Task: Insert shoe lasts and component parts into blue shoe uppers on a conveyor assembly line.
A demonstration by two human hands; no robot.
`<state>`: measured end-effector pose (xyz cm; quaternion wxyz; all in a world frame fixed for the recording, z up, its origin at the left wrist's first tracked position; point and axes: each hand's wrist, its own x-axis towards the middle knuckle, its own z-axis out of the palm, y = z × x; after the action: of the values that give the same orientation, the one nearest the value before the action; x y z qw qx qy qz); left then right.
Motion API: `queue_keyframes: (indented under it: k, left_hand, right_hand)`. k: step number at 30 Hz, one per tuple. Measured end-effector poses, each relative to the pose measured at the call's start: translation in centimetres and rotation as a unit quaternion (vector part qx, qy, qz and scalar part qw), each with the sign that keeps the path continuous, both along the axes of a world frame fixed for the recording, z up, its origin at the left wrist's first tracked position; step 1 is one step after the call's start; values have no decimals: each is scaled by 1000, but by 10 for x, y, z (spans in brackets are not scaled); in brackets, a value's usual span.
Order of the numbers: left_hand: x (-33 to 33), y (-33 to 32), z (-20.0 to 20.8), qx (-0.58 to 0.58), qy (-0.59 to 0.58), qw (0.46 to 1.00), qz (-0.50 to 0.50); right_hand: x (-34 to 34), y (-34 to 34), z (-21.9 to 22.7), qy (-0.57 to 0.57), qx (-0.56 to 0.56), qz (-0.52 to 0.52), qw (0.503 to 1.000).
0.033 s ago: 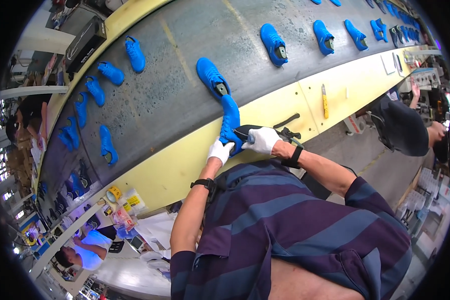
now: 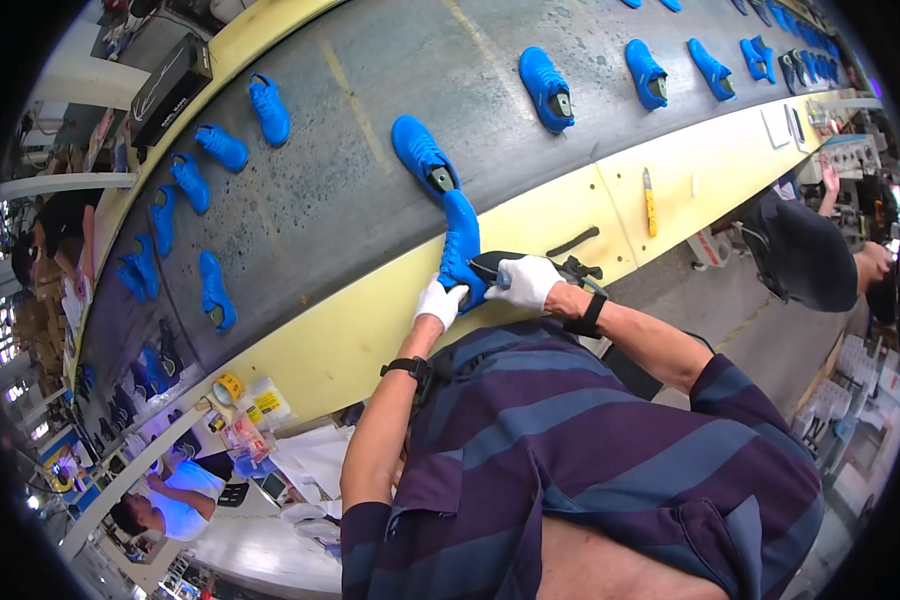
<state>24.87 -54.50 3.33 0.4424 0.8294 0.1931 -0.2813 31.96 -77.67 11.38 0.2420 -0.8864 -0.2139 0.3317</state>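
A blue lace-up sneaker point(image 2: 460, 235) lies over the yellow ledge, toe away from me, its heel end near my body. My left hand point(image 2: 441, 303), in a white glove, is closed on the left side of that heel end. At the shoe's opening my right hand point(image 2: 526, 281), gloved too, is closed round a small thin-tipped tool point(image 2: 501, 281); its exact kind is hidden by the fingers. Just beyond the right hand lies a black object point(image 2: 580, 268) that I cannot make out. Another blue sneaker point(image 2: 425, 155) rests on the belt, touching the first one's toe.
More blue sneakers point(image 2: 547, 90) stand along the grey conveyor belt point(image 2: 370, 220). On the yellow ledge point(image 2: 330, 350) lie a yellow utility knife point(image 2: 650, 205), a black strip point(image 2: 573, 241) and a yellow tape roll point(image 2: 228, 387). A black chair point(image 2: 800, 250) and other people are nearby.
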Motion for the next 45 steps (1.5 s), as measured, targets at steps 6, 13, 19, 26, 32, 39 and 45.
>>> queue_keyframes:
  k: [6, 13, 19, 26, 32, 39, 45]
  left_hand:
    - [-1, 5, -10, -37, -9, 999, 5]
    - [3, 0, -1, -10, 4, 1000, -13]
    - [7, -13, 14, -1, 10, 1000, 2]
    - [-4, -12, -20, -82, -34, 996, 9]
    - [-5, -25, -6, -374, 39, 904, 202]
    - [11, -43, 93, -458, 21, 858, 232]
    - [26, -56, 189, -335, -79, 934, 101]
  right_hand:
    - [-9, -16, -8, -8, 2, -16, 1000]
    - [15, 36, 12, -39, 78, -111, 990]
    - [57, 30, 28, 1, 31, -215, 976]
    - [93, -85, -26, -10, -110, -223, 968]
    - [99, -115, -32, -83, -77, -232, 966]
    - [64, -99, 45, -213, 115, -250, 937]
    - [47, -40, 107, 188, 436, -215, 854]
